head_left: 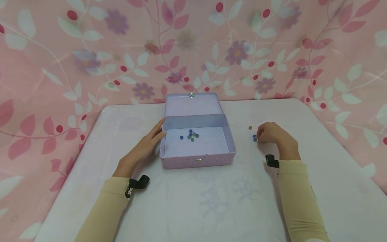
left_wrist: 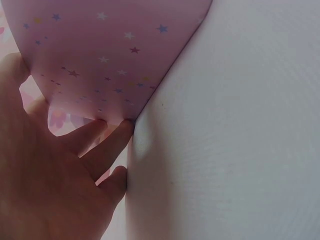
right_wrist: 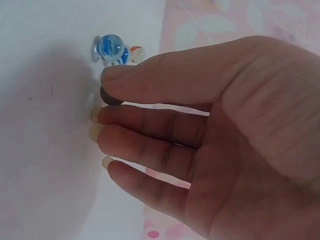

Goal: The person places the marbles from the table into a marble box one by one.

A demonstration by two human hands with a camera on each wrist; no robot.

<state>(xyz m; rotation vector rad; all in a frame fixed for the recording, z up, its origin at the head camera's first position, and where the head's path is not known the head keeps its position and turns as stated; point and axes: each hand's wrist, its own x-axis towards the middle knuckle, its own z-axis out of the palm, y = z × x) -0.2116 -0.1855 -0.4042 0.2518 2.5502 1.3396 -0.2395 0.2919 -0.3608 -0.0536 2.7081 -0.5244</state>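
Note:
A lilac tin box [head_left: 198, 162] with its lid [head_left: 193, 105] swung back stands on the table. Inside lie several glass marbles [head_left: 192, 139], blue, green and brownish. My left hand [head_left: 142, 148] rests its spread fingers against the box's left side; in the left wrist view the fingertips [left_wrist: 122, 127] touch the star-patterned wall [left_wrist: 120, 55]. Right of the box, my right hand [head_left: 273, 134] pinches a dark marble [right_wrist: 111, 96] between thumb and index finger, low over the cloth. Blue swirled marbles [right_wrist: 111, 47] lie just beyond the thumb, with an orange-and-clear marble [right_wrist: 137, 53] behind them.
A white cloth [head_left: 193, 201] covers the table. Behind the table's far edge hangs a pink floral curtain [head_left: 193, 43]. One amber marble [head_left: 250, 127] lies apart, right of the box. Black wrist cameras [head_left: 139, 182] are strapped over both sleeves.

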